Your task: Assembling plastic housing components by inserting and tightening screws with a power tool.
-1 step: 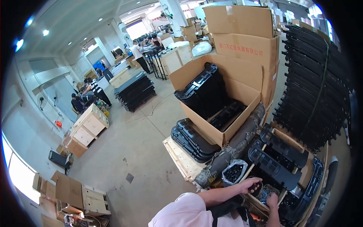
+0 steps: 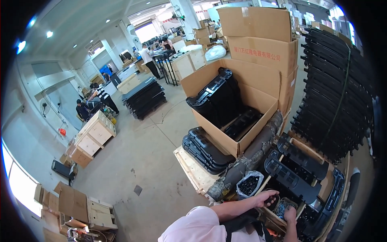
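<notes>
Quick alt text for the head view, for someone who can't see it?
The right hand reaches into small metallic-looking pieces; the left hand, fingers curled, is beside them, any grip unclear. Nearby are a clear bag of small black parts and an open cardboard box holding large black panels.

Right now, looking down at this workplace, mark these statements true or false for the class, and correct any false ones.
1. The right hand is at the small metal pieces. True.
2. The large cardboard box is open. True.
3. The left hand is inside that box. False: it is near the plastic bag.
4. The bag's small parts are white. False: they are black.
5. Stacked black panels lie on pale wood. True.
</notes>
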A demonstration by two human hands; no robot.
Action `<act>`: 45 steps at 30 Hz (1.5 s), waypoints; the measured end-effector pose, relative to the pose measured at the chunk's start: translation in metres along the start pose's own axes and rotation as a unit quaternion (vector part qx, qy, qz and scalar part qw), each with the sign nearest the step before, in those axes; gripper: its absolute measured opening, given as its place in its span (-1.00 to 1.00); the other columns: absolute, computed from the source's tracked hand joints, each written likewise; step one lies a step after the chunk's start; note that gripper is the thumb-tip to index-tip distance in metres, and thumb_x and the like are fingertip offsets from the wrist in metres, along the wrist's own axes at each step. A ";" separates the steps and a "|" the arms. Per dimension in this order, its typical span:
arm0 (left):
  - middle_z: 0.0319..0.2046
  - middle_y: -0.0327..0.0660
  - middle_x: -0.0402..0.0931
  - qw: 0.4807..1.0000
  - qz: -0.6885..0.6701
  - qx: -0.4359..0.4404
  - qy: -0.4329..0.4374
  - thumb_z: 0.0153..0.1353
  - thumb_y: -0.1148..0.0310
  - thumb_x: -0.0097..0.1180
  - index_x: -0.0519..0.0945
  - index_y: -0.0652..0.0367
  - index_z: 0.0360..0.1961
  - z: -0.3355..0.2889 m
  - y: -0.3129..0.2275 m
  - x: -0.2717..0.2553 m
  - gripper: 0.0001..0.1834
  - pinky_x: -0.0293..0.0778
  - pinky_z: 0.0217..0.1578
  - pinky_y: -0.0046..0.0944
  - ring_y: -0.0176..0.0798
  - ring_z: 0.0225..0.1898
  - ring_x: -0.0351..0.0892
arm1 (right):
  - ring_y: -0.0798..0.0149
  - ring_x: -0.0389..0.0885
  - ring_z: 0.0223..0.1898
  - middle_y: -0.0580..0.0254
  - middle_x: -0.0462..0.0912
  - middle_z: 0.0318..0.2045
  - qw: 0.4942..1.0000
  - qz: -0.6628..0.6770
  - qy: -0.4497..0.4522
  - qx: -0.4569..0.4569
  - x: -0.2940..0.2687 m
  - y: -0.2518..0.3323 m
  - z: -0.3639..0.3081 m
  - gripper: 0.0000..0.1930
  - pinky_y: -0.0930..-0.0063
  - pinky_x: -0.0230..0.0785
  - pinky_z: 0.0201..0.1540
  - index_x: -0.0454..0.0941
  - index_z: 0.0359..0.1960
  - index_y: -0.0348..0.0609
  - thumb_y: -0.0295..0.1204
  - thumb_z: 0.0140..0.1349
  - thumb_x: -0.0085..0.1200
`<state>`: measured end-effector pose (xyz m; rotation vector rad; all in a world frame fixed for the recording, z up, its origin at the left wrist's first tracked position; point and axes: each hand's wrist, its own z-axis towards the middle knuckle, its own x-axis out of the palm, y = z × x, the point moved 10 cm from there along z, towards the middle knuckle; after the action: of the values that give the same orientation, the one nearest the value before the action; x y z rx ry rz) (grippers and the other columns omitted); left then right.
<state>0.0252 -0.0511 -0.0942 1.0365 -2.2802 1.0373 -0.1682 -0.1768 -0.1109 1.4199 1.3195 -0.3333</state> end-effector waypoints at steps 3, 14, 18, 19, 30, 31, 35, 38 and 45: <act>-0.35 -0.40 0.52 0.999 -0.025 0.021 -0.008 0.56 0.12 0.03 0.58 -0.13 0.13 0.004 -0.001 -0.004 -0.75 0.27 -0.59 -0.48 -0.49 -0.47 0.44 | -0.19 0.74 0.00 -0.29 0.75 -0.12 0.997 0.067 -0.007 0.025 0.001 -0.015 0.010 -0.74 0.05 0.54 0.10 0.76 -0.15 -0.31 -0.40 0.25 0.15; -0.29 -0.38 0.58 0.992 0.103 0.067 -0.015 0.55 0.07 0.06 0.54 -0.06 0.07 -0.009 -0.003 0.002 -0.75 0.36 -0.54 -0.43 -0.45 -0.43 0.53 | -0.22 0.69 0.07 -0.30 0.72 -0.05 0.999 -0.031 0.007 0.032 0.012 -0.006 0.010 -0.70 0.03 0.53 0.17 0.77 -0.13 -0.27 -0.34 0.23 0.16; -0.24 -0.36 0.59 0.989 0.131 0.070 -0.025 0.53 0.06 0.12 0.53 -0.04 0.10 -0.005 0.004 0.001 -0.71 0.38 -0.54 -0.41 -0.45 -0.40 0.57 | -0.21 0.70 0.07 -0.29 0.72 -0.04 0.999 -0.045 0.011 0.021 0.008 -0.001 0.004 -0.72 0.10 0.52 0.20 0.76 -0.10 -0.28 -0.39 0.29 0.11; -0.25 -0.35 0.59 0.988 0.135 0.069 -0.028 0.53 0.07 0.11 0.54 -0.04 0.10 -0.005 0.005 0.003 -0.71 0.39 -0.55 -0.40 -0.44 -0.40 0.57 | -0.21 0.70 0.07 -0.29 0.72 -0.04 0.999 -0.042 0.010 0.026 0.014 -0.017 0.015 -0.72 0.10 0.52 0.20 0.76 -0.10 -0.28 -0.39 0.29 0.11; -0.21 -0.19 0.66 0.979 0.182 0.093 -0.021 0.49 0.08 0.12 0.54 0.09 0.12 -0.016 -0.002 -0.005 -0.64 0.52 -0.55 -0.29 -0.34 -0.38 0.60 | 0.53 0.17 -0.82 0.47 0.29 -0.69 0.438 0.847 0.297 0.055 -0.010 0.043 -0.019 -0.74 0.60 -0.01 -0.76 0.38 -0.41 0.03 -0.30 0.52 0.01; -0.22 -0.18 0.65 0.977 0.186 0.101 -0.034 0.49 0.10 0.12 0.54 0.09 0.10 -0.016 -0.008 -0.008 -0.66 0.52 -0.53 -0.27 -0.33 -0.37 0.60 | 0.53 0.15 -0.82 0.47 0.30 -0.65 0.465 0.838 0.279 0.068 -0.010 0.045 -0.017 -0.78 0.60 -0.02 -0.76 0.39 -0.37 0.01 -0.32 0.51 0.01; -0.21 -0.23 0.60 0.982 0.166 0.078 -0.034 0.56 0.16 0.06 0.51 0.09 0.12 -0.020 -0.017 0.006 -0.71 0.45 -0.52 -0.33 -0.37 -0.36 0.54 | 0.52 0.48 -0.61 0.40 0.54 -0.49 0.443 0.853 0.271 0.056 -0.001 0.046 -0.011 -0.88 0.64 0.21 -0.68 0.54 -0.16 -0.12 -0.38 0.50 0.02; -0.20 -0.21 0.62 0.985 0.161 0.059 -0.034 0.55 0.21 0.07 0.51 0.08 0.14 -0.013 -0.007 0.010 -0.73 0.45 -0.50 -0.35 -0.35 -0.35 0.56 | 0.12 0.80 -0.14 0.01 0.75 -0.07 0.465 0.856 0.215 0.070 0.008 0.016 -0.013 -0.65 0.38 0.73 -0.16 0.52 0.23 -0.25 -0.38 0.51 -0.02; -0.18 -0.22 0.62 0.986 0.153 0.068 -0.021 0.53 0.27 0.13 0.50 0.08 0.16 -0.018 -0.002 0.012 -0.72 0.44 -0.51 -0.37 -0.38 -0.35 0.55 | -0.03 0.73 0.10 -0.15 0.66 0.13 0.523 0.828 0.174 0.104 -0.015 0.029 -0.044 -0.52 0.22 0.70 0.08 0.43 0.33 -0.39 -0.29 0.55 -0.12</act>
<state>0.0202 -0.0438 -0.0744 0.7773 -2.4848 1.3205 -0.1693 -0.1413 -0.0689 2.3409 -0.3378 1.1768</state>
